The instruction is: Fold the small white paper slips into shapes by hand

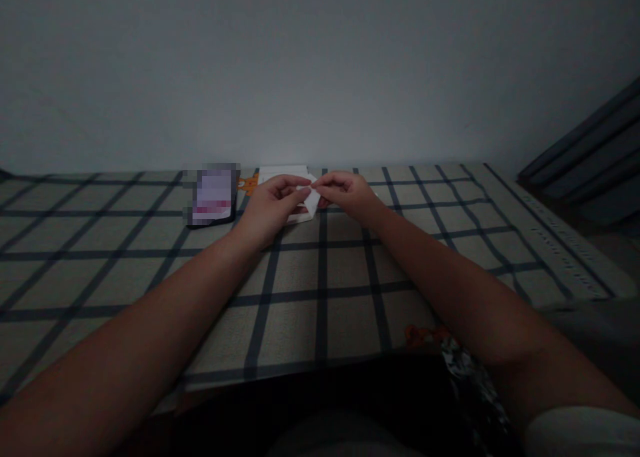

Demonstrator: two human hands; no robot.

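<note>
Both hands meet over the table, pinching a small piece of folded white paper (312, 202). My left hand (270, 205) grips its left side between thumb and fingers. On the opposite side, the fingertips of my right hand (347, 192) are closed on the paper's upper right edge. Behind and beneath my left hand lies more white paper (283, 170), partly covered by the fingers. An orange bear figure (249, 184) shows just left of that paper; I cannot tell if it is printed or separate.
A dark-edged phone or tablet (215, 194) with a blurred, lit screen is left of my hands. The checked tablecloth (300, 304) covers the table up to the pale wall (320, 70). Dark, folded fabric (595, 154) hangs at the far right.
</note>
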